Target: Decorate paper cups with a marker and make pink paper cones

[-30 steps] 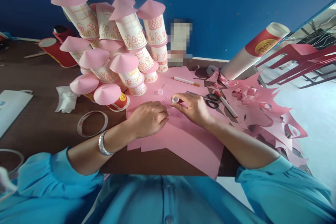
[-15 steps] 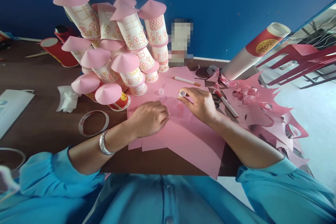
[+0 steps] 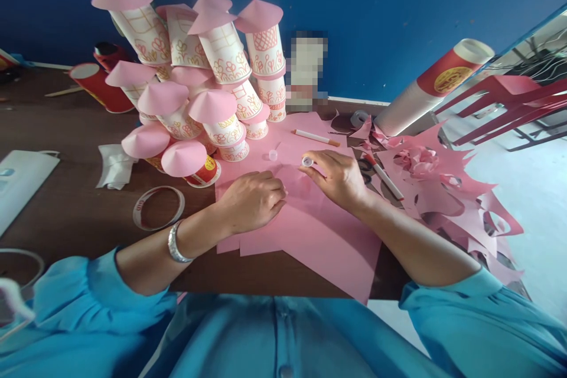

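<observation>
Floor (image 3: 538, 195): bright and pale at 3 o'clock, light apparently coming from that side.
Wall (image 3: 354, 6): dimmer, darkening toward 10 o'clock; a pixelated block (image 3: 306, 68) hides detail near 12.
Pink paper (image 3: 319, 242): moderately lit, a soft-edged shadow crossing it toward 5 o'clock.
Bracelet (image 3: 177, 242): small bright glints at 8 o'clock.
Tall tube (image 3: 436, 88): wide-angle slant at 2 o'clock, fairly sharp.
Paper towers (image 3: 224, 59): drawings legible, leaning at 11 o'clock.
Shirt (image 3: 248, 336): soft, stretched, low in detail at 6 o'clock.

The person wears a turquoise button-front top (image 3: 248, 336) with gathered sleeves (image 3: 73, 289) ending in plain cuffs, plus a wide, textured silver-coloured bangle (image 3: 176, 242).
</observation>
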The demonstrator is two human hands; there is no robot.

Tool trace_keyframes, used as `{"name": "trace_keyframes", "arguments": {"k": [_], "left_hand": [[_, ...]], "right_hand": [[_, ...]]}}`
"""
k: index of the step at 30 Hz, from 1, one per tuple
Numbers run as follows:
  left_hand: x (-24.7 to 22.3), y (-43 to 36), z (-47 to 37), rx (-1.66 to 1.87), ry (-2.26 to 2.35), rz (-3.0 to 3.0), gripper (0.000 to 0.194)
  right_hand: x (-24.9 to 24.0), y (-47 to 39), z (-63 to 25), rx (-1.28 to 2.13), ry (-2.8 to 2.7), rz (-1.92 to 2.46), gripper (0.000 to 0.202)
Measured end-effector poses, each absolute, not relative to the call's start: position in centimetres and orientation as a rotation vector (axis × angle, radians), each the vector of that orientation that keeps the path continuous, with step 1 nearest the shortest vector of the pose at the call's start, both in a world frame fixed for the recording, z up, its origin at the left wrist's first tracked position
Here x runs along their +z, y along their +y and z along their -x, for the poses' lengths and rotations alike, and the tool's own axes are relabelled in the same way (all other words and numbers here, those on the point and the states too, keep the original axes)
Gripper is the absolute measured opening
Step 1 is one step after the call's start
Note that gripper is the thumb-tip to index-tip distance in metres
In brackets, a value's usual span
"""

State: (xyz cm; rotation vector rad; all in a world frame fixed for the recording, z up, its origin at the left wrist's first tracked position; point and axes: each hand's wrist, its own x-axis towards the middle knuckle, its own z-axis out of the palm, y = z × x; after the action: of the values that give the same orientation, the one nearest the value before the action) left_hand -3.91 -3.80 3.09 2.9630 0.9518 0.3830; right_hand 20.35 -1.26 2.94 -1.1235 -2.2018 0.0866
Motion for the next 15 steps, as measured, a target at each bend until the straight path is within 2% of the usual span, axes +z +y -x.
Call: {"name": "trace_keyframes", "arguments": {"k": [4, 8, 15], "left_hand": [[3.2, -3.8, 3.9, 0.371, 0.946, -2.968, 0.022], [3.2, -3.8, 3.9, 0.398, 0.940, -2.948, 0.022], [3.3, -3.8, 3.9, 0.390, 0.942, -2.931, 0.019]], "right_hand": [[3.5, -1.8, -20.0, 0.200, -2.122, 1.121, 0.023], [2.8, -2.1, -19.0, 0.330, -2.164, 1.071, 0.032], [2.1, -1.2, -19.3, 0.320, -2.216, 1.104, 0.035]]}}
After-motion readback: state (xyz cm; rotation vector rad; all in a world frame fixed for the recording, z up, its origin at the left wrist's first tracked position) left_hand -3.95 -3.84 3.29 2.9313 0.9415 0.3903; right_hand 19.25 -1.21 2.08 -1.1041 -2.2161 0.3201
